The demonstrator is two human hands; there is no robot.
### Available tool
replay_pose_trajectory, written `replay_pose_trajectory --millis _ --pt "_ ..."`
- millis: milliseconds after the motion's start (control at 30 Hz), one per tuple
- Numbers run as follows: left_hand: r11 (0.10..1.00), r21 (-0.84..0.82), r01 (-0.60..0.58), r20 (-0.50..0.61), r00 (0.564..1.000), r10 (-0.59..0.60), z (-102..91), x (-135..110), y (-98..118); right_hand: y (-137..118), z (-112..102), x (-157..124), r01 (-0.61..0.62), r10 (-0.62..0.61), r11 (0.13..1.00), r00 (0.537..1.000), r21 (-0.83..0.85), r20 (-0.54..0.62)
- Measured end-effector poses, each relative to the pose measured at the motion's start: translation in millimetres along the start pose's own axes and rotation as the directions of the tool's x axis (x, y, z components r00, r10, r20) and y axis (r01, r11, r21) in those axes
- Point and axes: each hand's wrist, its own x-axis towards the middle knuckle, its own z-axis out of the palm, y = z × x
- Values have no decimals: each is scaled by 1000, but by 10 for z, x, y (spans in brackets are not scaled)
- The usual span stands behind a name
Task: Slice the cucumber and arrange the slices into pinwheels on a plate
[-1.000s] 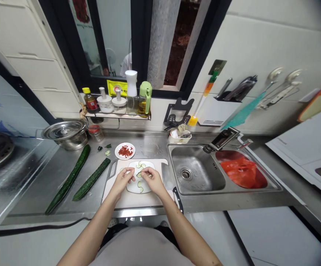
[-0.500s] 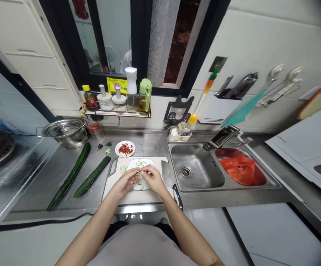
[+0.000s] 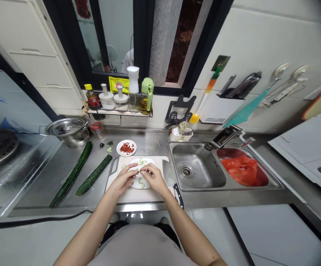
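Note:
Over the white plate (image 3: 134,185), my left hand (image 3: 123,180) and my right hand (image 3: 153,179) meet at their fingertips. Both pinch a small cucumber slice (image 3: 139,170), mostly covered by the fingers. Thin cucumber slices (image 3: 141,183) lie curved on the plate, some towards me and others at its far side. Under the plate is a pale cutting board (image 3: 133,198), with a few more slices partly behind my left hand. A knife (image 3: 178,195) with a black handle lies at the board's right edge.
Two whole cucumbers (image 3: 72,173) (image 3: 94,175) lie left of the board. Behind it stands a small plate (image 3: 118,152) of chopped red pieces. A lidded steel pot (image 3: 74,138) is at back left. The sink (image 3: 196,184) is on the right, a condiment shelf (image 3: 116,112) above.
My left fingers have spread a little and the fingertips have drawn slightly apart, still pinching the slice. The whole view has shifted slightly.

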Motion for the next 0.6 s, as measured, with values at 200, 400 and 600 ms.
replay_pose_trajectory --millis 200,400,600 --pt "982 148 -114 0 993 115 35 -34 79 -55 -28 36 16 -13 999 998 -44 65" --pt "934 197 -300 19 953 302 75 -18 76 -118 -41 79 7 0 997 996 -78 87" --pt "855 273 -441 72 895 439 105 6 23 -159 33 89 -108 108 994 994 -10 6"
